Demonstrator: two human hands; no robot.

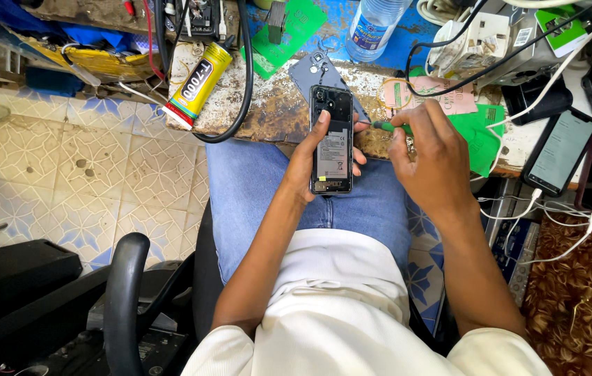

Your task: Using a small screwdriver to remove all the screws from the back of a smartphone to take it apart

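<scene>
1. Black opened phone (pixel 331 143) sits above your lap, clasped in your left hand (pixel 308 159); grip it steady.
2. Right of the phone, your right hand (pixel 429 157) pinches a green screwdriver (pixel 382 126); keep its tip square.
3. Beyond the phone lies its grey back cover (pixel 318 72).

The phone (pixel 331 143) is black inside, with a grey-white panel. The screwdriver (pixel 384 127) has a green handle. The glue tube (pixel 197 85) is yellow with a white tip. The jeans (pixel 254 188) are blue and the shirt (pixel 337 299) is cream. The floor tiles (pixel 80 174) are pale with blue star patterns. The desk (pixel 278 104) is mottled brown and white.
</scene>
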